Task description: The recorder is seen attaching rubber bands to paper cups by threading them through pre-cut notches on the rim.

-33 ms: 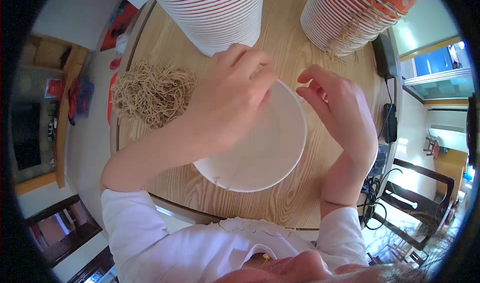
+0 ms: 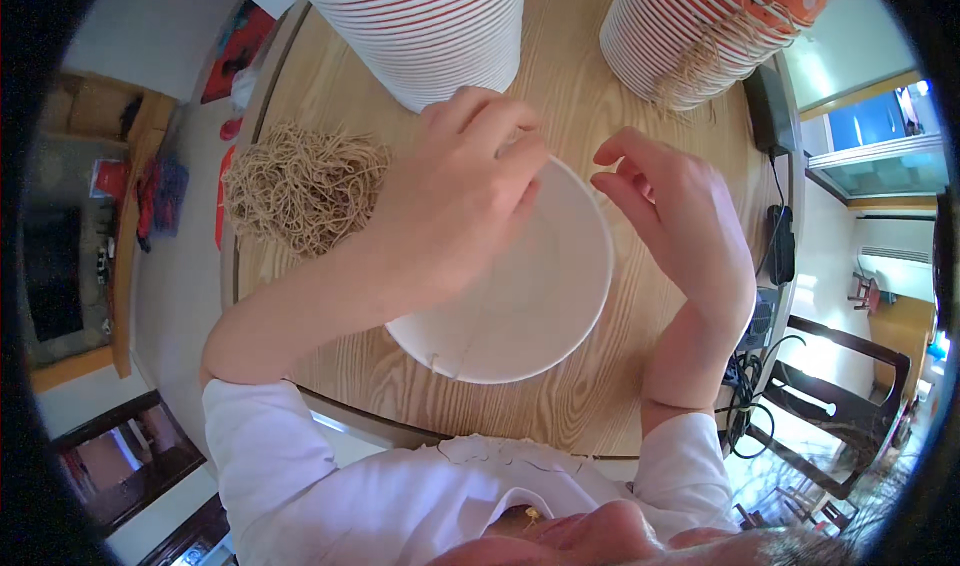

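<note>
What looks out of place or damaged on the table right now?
Loose twine strands straggle over the right bucket stack, untidy beside the left bucket stack, which shows none. The visible part of the white bucket looks undamaged.

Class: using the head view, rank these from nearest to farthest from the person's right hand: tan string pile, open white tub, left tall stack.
1. Open white tub: just left of the right hand.
2. Left tall stack: upper left.
3. Tan string pile: far left.
</note>
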The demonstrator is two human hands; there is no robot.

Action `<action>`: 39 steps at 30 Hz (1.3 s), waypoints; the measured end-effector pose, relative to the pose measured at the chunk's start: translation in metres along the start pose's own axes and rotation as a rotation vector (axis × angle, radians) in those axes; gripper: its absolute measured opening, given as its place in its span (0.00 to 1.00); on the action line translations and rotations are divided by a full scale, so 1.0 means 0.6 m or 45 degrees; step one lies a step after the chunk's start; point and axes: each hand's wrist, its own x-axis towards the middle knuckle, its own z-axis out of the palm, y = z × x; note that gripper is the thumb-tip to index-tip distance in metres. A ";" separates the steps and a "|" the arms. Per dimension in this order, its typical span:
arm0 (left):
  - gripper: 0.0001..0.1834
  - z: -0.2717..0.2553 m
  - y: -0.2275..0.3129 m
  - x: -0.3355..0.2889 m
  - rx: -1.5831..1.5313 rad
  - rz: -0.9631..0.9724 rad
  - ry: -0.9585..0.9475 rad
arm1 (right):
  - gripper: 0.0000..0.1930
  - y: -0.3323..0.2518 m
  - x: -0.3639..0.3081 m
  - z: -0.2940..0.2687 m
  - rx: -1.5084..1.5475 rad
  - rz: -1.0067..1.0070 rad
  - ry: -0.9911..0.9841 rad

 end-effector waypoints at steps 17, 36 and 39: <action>0.07 0.005 -0.006 0.006 0.041 0.037 -0.058 | 0.09 0.006 0.004 0.005 0.033 -0.059 0.005; 0.09 0.020 0.011 -0.011 0.271 -0.014 -0.044 | 0.06 0.011 0.033 0.025 0.539 -0.134 -0.152; 0.08 0.019 0.010 -0.021 0.421 -0.028 -0.183 | 0.06 0.001 0.031 0.023 0.477 -0.120 -0.157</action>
